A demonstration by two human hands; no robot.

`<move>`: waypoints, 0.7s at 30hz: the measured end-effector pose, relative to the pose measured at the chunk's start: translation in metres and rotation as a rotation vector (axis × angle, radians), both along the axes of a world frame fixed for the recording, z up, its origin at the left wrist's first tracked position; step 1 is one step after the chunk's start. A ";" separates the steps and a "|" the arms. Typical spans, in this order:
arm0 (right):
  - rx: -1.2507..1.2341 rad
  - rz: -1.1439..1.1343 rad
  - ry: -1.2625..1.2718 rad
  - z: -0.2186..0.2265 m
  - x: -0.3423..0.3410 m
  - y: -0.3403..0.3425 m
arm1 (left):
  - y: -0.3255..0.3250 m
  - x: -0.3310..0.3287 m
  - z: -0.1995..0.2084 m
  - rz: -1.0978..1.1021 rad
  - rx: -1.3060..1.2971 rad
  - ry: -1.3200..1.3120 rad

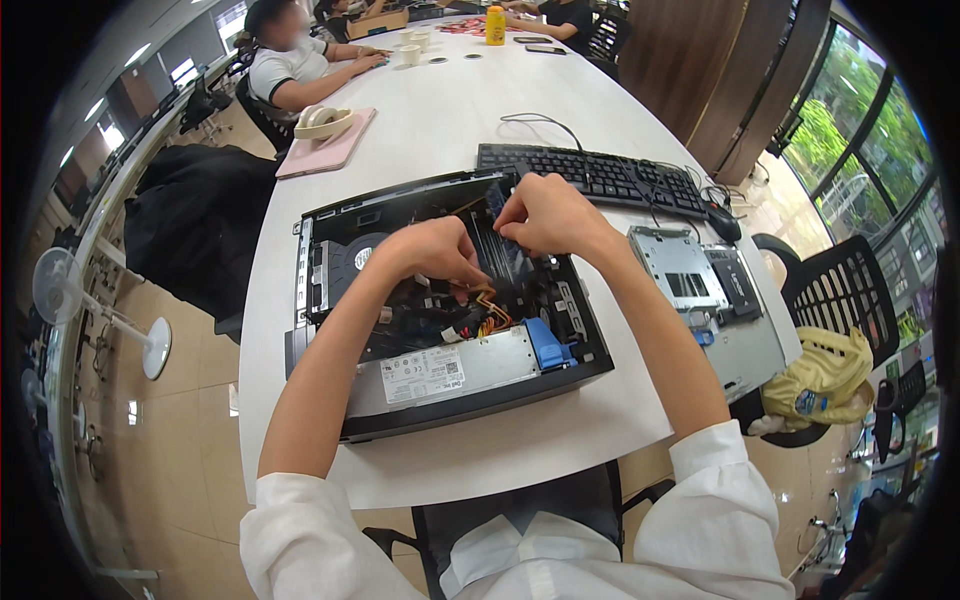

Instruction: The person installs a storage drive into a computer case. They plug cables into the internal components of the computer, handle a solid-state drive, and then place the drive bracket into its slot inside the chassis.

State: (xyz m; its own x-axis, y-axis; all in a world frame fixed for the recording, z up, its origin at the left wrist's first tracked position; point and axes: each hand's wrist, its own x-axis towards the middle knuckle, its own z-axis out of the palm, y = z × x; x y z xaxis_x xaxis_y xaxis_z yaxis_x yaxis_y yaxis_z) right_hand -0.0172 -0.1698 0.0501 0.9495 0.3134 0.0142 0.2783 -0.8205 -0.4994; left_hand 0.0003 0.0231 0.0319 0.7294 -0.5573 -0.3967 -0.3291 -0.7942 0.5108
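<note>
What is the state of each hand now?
Left hand: curled at yellow cables; whether it grips them is unclear.
Right hand: bent over the computer case; any hold is unclear.

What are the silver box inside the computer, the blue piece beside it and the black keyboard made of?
The silver box looks like bare metal, with a soft grey sheen. The blue piece seems to be plastic, smooth and evenly coloured. The keyboard is probably matte plastic, judging by its dark moulded keys.
</note>
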 end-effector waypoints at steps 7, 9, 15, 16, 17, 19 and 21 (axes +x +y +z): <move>-0.153 -0.037 0.038 -0.002 0.003 0.016 | 0.006 -0.003 0.010 -0.057 0.057 0.089; -0.153 -0.043 0.072 -0.005 0.006 0.025 | 0.002 -0.005 0.008 -0.062 0.125 0.050; -0.218 -0.056 0.097 -0.011 0.011 0.018 | -0.024 -0.029 0.020 0.123 0.463 -0.374; -0.232 -0.056 0.104 -0.008 0.008 0.020 | -0.023 -0.029 0.021 0.119 0.518 -0.332; -0.178 -0.055 0.176 -0.008 0.011 0.021 | -0.017 -0.024 0.015 0.088 0.565 -0.348; -0.190 -0.001 0.240 -0.002 0.012 0.020 | -0.016 -0.025 0.021 0.029 0.598 -0.298; -0.225 0.076 0.251 -0.001 0.016 0.024 | -0.009 -0.022 0.019 0.011 0.613 -0.281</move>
